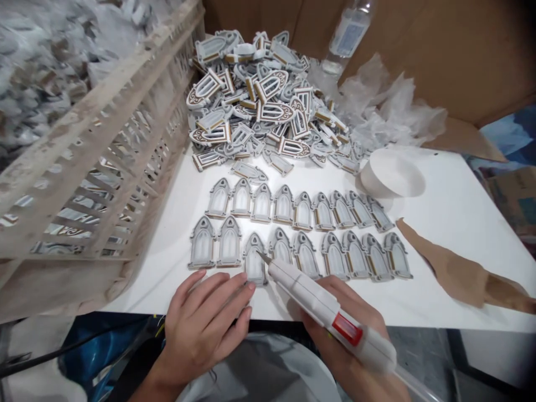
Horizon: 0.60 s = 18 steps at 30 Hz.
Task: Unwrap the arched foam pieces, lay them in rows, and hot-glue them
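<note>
My right hand [347,318] is wrapped round a white glue gun [307,290] with a red part on its side and a translucent stick at its rear. Its pointed tip is over a small arched window piece [254,262] in the front row. My left hand [209,318] lies with fingers stretched out on the table edge, fingertips at that piece's lower left corner; whether they press on it I cannot tell. Two rows of similar grey-white arched pieces [283,205] lie face down, points away from me.
Behind the rows rises a heap of arched pieces [268,106], some showing brown scrollwork. A plastic crate [138,134] stands left. At the back are a clear bottle [347,36] and crumpled plastic [389,106]. A white tape-like ring [377,173] and torn brown cardboard [452,268] lie right.
</note>
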Each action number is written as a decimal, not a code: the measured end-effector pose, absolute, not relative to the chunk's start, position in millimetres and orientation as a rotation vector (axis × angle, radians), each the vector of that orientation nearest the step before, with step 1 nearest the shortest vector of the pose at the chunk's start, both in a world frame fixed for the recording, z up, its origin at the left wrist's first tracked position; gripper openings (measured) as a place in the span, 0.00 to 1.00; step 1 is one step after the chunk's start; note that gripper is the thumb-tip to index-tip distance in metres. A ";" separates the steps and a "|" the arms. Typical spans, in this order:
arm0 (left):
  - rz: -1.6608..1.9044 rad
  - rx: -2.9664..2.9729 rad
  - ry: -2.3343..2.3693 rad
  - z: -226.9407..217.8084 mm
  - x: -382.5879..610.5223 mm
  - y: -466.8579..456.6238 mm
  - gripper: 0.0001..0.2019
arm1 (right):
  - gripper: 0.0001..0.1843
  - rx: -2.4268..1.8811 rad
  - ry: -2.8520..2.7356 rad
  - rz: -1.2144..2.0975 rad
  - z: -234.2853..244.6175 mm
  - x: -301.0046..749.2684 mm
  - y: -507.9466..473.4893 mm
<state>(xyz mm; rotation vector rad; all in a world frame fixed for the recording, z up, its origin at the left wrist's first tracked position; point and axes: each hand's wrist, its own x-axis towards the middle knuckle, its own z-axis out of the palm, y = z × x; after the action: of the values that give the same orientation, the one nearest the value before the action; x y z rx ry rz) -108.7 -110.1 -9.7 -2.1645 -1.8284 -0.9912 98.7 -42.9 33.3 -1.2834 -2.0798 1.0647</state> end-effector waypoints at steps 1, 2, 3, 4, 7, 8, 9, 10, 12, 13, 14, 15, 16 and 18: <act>-0.982 -2.182 -1.826 -9.8 -109.5 -109.7 0.12 | 0.05 -1.282 -2.103 1.062 31.7 98.5 -42.9; -0.979 -2.200 -1.819 -9.8 -110.3 -109.4 0.12 | 0.05 -1.289 -2.126 1.059 30.4 98.4 -42.8; -0.978 -2.215 -1.812 -9.8 -111.1 -109.1 0.12 | 0.05 -1.300 -2.145 1.048 29.4 98.3 -42.9; -0.983 -2.225 -1.807 -9.9 -111.8 -108.9 0.13 | 0.04 -1.317 -2.159 1.025 28.4 98.1 -43.1; -1.004 -2.224 -1.805 -10.3 -113.2 -108.6 0.12 | 0.04 -1.374 -2.171 0.878 25.7 95.6 -44.7; -1.004 -2.222 -1.810 -10.5 -113.4 -108.6 0.12 | 0.05 -1.384 -2.170 0.844 25.2 94.3 -45.3; -1.003 -2.223 -1.809 -10.7 -113.6 -108.5 0.12 | 0.05 -1.394 -2.166 0.827 25.0 92.9 -45.8; -1.001 -2.227 -1.804 -10.7 -113.7 -108.4 0.13 | 0.05 -1.404 -2.156 0.821 25.1 91.5 -46.2; -1.001 -2.233 -1.789 -10.7 -113.8 -108.0 0.13 | 0.05 -1.419 -2.135 0.828 26.2 89.2 -46.5; -1.004 -2.233 -1.783 -10.6 -113.7 -107.8 0.13 | 0.05 -1.425 -2.129 0.831 27.0 88.3 -46.5; -1.006 -2.230 -1.784 -10.5 -113.7 -107.7 0.13 | 0.05 -1.428 -2.128 0.833 27.7 87.6 -46.4; -1.009 -2.229 -1.785 -10.3 -113.6 -107.5 0.12 | 0.04 -1.429 -2.133 0.837 28.3 87.1 -46.3; -1.011 -2.227 -1.787 -10.1 -113.6 -107.4 0.12 | 0.04 -1.430 -2.138 0.840 28.7 86.7 -46.2; -1.007 -2.226 -1.790 -9.8 -113.5 -107.0 0.12 | 0.04 -1.446 -2.142 0.836 29.1 86.1 -46.1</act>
<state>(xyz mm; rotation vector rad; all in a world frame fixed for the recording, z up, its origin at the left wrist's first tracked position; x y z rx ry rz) -113.5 -107.0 -9.8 -2.2259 -1.7903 -1.0074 86.1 -46.1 29.1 -1.4456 -2.1417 0.8362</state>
